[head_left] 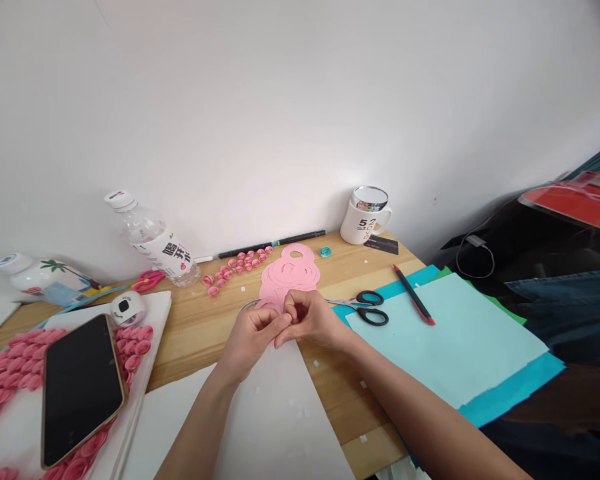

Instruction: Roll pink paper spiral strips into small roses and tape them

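Observation:
My left hand (253, 335) and my right hand (314, 320) meet at the middle of the table, thumbs and fingertips pinched together. Whatever they pinch is hidden by the fingers. Just beyond them lies a pile of pink paper spirals (290, 272), cut in rounded, ring-like shapes. Small rolled pink paper roses (240, 263) stand in a loose group behind and left of the hands. One teal paper roll (325, 252) sits right of the pile. Black-handled scissors (370, 308) lie beside my right hand, and white paper (280, 413) is under my forearms.
At left, a phone (83, 387) rests on a board covered with pink roses (27, 357), near a white tape dispenser-like object (128, 308). A water bottle (155, 237) and a lidded mug (364, 217) stand by the wall. Blue sheets (445, 340) carry a red-and-black pen (414, 295).

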A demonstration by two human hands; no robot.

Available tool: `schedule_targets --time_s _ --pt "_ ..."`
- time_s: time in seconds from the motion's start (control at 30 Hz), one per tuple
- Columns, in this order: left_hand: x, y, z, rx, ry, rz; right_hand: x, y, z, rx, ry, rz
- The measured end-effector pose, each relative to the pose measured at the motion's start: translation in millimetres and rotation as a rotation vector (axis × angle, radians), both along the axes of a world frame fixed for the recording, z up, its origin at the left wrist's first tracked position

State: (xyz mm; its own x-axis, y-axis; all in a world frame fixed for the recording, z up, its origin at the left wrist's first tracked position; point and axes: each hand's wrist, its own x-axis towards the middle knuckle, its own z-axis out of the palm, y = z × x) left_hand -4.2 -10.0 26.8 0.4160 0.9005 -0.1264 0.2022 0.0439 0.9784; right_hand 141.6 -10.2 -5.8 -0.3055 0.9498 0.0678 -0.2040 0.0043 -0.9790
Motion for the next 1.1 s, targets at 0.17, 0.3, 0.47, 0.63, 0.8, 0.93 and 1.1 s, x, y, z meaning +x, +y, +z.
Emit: schedule_targets --time_s 0.17,0.3,0.47,0.63,0.8,0.93,1.1 --pt "3.8 -1.1 -0.8 0.08 0.005 0.188 -0.4 2.0 4.4 -0.029 0.119 0.009" --pt "2.8 -0.7 -2.1 0.148 -0.003 0.319 -1.2 3.4 9.0 0.032 0.12 -0.022" --pt "1.0 0.3 -4.8 0.103 -0.099 0.292 -3.8 0.8 2.1 0.42 -0.193 -0.361" --pt "3.4 -1.8 -2.4 0.043 -0.15 0.217 -3.6 -3.2 -0.3 0.612 -0.312 -0.534" --pt "4.4 -0.6 -0.2 0.172 0.035 0.309 -2.9 -1.3 8.2 0.409 -0.096 -0.558" --pt "0.8 2.2 -0.9 0.169 -0.018 0.328 -0.6 3.7 10.1 0.173 0.119 -0.509" --pt "-2.6 0.9 5.1 -0.158 -0.388 0.13 4.3 8.8 6.3 0.003 0.258 -0.438"
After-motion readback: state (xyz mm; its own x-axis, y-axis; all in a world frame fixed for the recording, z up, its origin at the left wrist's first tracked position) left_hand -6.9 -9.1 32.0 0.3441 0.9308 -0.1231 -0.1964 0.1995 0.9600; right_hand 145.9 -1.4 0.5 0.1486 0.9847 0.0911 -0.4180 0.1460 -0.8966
